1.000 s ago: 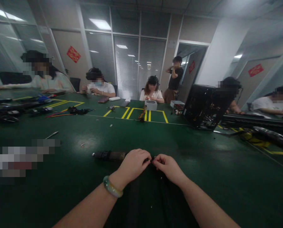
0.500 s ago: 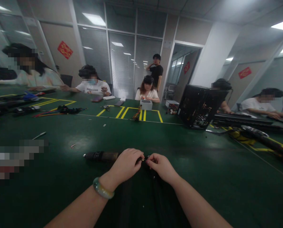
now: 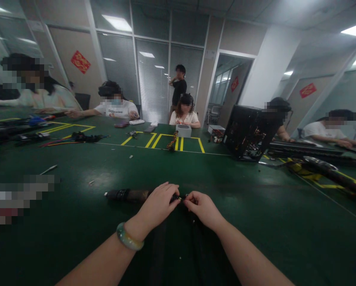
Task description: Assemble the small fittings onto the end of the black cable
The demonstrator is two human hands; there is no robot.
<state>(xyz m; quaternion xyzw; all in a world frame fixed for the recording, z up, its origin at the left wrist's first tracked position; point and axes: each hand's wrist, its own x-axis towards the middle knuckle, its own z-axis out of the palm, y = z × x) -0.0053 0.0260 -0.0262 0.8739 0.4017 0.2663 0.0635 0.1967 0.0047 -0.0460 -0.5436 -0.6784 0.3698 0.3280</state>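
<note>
A dark cylindrical tool [image 3: 128, 195] with a metal tip at its left end lies on the green table [image 3: 85, 222]. My left hand [image 3: 161, 200] is closed around its right part, fingers wrapped over it, with a bangle on the wrist. Between my hands shows a small brass-coloured piece [image 3: 180, 198] at the end of the dark part. My right hand [image 3: 200, 206] is pinched just right of that piece; what its fingertips hold is too small to make out. A dark cable-like thing [image 3: 194, 221] runs below my right hand.
A black computer case [image 3: 246, 133] stands at the back right. Near the centre back are a grey box [image 3: 183, 131] and a bundle of wires [image 3: 172, 142]. A thin pen-like tool [image 3: 49, 169] lies left. Several people sit around the table; one stands behind.
The person standing at the back has moved left. My left fingers have shifted slightly on the dark tool; my right hand is almost unchanged.
</note>
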